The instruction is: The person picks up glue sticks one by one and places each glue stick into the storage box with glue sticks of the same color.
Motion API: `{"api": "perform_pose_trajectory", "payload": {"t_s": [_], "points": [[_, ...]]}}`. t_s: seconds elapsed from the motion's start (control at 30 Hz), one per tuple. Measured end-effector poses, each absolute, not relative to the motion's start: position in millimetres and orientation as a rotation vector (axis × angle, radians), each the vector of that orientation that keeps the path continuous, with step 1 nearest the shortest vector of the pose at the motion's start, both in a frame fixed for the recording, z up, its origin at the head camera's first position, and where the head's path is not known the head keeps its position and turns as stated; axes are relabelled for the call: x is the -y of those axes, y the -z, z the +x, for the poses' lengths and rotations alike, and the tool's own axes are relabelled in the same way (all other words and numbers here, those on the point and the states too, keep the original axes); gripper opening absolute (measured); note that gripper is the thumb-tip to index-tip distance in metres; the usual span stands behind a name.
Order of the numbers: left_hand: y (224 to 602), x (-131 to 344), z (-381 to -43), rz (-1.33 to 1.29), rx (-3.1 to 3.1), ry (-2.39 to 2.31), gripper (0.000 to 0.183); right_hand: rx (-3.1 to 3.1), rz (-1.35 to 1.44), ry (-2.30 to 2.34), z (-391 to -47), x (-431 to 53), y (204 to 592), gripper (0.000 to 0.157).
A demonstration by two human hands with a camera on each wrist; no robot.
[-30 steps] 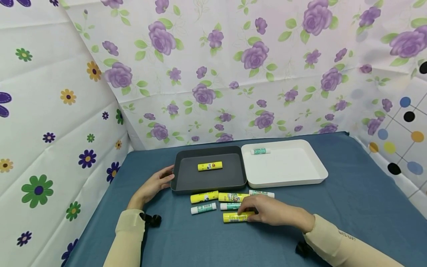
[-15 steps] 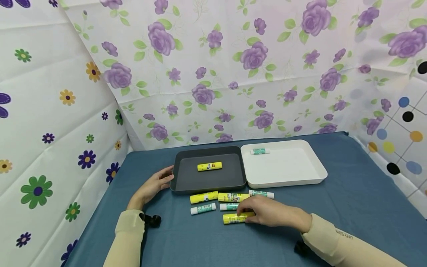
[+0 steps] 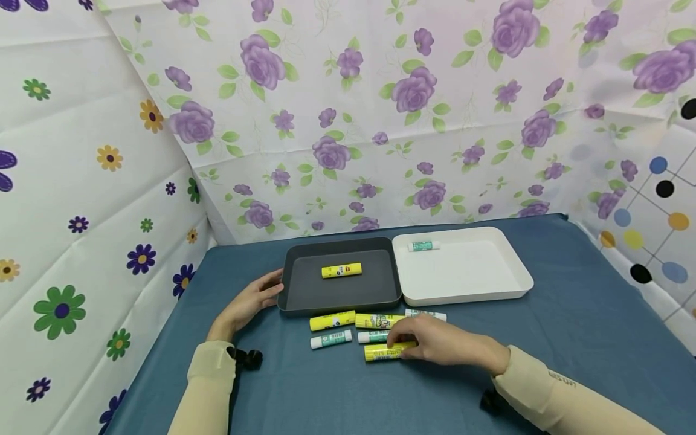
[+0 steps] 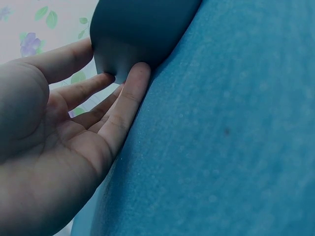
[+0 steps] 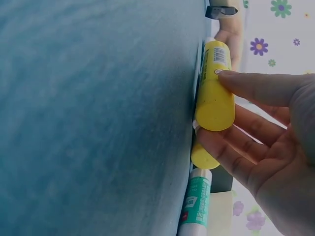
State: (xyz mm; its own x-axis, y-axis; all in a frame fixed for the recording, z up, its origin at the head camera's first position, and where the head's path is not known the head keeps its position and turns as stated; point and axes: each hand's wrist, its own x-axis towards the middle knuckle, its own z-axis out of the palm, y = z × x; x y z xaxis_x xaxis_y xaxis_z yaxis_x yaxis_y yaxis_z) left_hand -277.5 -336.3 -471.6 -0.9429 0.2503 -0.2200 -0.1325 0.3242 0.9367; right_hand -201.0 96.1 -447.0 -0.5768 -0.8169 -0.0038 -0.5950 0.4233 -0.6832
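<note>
My right hand [image 3: 440,342] pinches a yellow glue stick [image 3: 380,352] at the front of a loose group. In the right wrist view the thumb presses one side of this yellow tube [image 5: 215,93], with fingers on its other side. My left hand [image 3: 247,307] touches the left side of the dark grey tray [image 3: 301,296]; the left wrist view shows its fingertips against the tray's corner [image 4: 133,34]. One yellow glue stick [image 3: 341,270] lies in that tray. A green-and-white glue stick [image 3: 423,246] lies in the white tray [image 3: 478,269].
Before the trays lie two yellow glue sticks [image 3: 333,321] end to end, a green-and-white one [image 3: 331,339] at the left, another [image 3: 373,337] partly behind my right hand, and a third [image 3: 435,316] by the white tray. Blue cloth [image 3: 304,393] covers the table; floral curtains [image 3: 337,121] surround it.
My right hand and the yellow glue stick in it have shifted very slightly toward the trays. The left hand has stayed against the dark tray.
</note>
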Motion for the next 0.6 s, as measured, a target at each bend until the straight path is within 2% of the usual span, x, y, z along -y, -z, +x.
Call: {"api": "perform_pose_trajectory", "payload": {"t_s": [0.6], "points": [[472.0,338.1,-277.6,0.127,-2.263,-1.646,0.065,-2.363,-1.242,0.945,-199.2,-96.8,442.5,0.025]]}}
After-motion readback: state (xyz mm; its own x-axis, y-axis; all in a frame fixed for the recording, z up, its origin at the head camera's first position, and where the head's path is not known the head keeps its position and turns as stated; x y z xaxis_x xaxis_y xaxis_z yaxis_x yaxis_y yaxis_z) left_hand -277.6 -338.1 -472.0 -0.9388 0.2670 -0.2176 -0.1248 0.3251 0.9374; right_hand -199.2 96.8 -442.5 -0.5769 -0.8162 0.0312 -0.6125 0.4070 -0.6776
